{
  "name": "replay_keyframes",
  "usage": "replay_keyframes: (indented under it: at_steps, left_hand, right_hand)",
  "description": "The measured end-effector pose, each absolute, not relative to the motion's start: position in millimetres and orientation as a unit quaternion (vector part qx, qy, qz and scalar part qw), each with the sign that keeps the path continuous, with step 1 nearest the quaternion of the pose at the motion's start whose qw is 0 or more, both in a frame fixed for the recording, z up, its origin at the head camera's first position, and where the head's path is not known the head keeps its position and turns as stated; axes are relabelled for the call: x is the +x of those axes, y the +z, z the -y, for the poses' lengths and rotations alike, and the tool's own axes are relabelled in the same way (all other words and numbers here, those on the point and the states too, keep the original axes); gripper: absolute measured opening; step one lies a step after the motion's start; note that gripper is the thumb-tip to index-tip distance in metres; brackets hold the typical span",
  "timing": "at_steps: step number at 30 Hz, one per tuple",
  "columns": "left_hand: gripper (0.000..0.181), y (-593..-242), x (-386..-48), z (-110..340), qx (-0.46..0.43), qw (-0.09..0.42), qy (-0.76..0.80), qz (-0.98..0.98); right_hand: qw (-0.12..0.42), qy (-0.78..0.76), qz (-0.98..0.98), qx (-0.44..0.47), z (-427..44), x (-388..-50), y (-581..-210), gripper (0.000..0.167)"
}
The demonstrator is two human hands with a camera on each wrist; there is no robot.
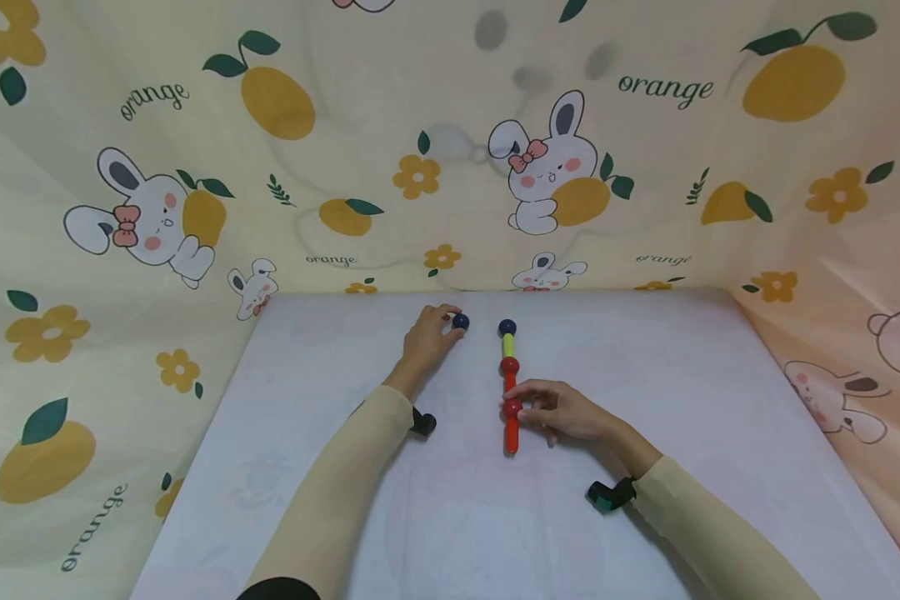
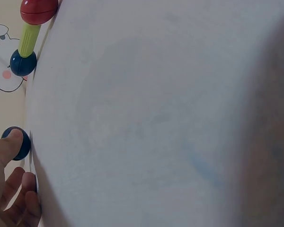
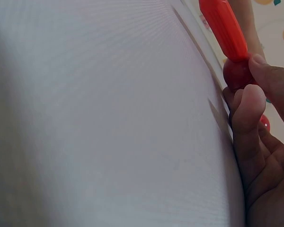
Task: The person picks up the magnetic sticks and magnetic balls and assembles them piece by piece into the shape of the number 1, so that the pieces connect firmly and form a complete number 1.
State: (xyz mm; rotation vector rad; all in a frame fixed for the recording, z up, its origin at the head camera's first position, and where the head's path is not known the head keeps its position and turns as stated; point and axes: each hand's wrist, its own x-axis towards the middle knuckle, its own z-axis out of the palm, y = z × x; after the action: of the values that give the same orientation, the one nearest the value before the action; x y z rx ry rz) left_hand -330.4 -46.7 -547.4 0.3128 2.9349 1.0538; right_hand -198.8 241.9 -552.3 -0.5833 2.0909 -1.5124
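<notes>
Near the table's far edge my left hand [image 1: 429,340] pinches a dark blue ball [image 1: 461,322] between thumb and fingers. The same blue ball [image 2: 22,143] shows under the thumb in the left wrist view. To its right lies a straight chain of balls and rods: a dark blue ball [image 1: 507,327] at the far end, a yellow-green rod [image 1: 508,346], a red ball [image 1: 509,366], a red rod [image 1: 510,382], another red ball [image 1: 512,409] and a red rod [image 1: 512,437] nearest me. My right hand [image 1: 570,411] grips the nearer red ball from the right, thumb against it.
A pale cloth covers the table [image 1: 450,517]. Behind and beside it hangs a cream curtain [image 1: 420,108] printed with rabbits and oranges. Black wrist mounts [image 1: 611,495] stick out beside both sleeves, close to the table.
</notes>
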Motion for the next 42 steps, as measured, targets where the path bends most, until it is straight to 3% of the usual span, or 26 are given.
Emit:
replay_keyframes:
  at_steps: [18, 42]
  left_hand:
    - [0.039, -540.5, -311.0, 58.3, 0.092, 0.017, 0.396, -0.914]
    - [0.039, -522.7, -237.3, 64.7, 0.160, 0.139, 0.416, -0.884]
  right_hand:
    - [0.249, -0.557, -0.764, -0.210, -240.9, -198.0, -550.5, 0.042]
    - [0.249, -0.562, -0.760, -0.211, -239.2, -199.6, -547.1, 0.042]
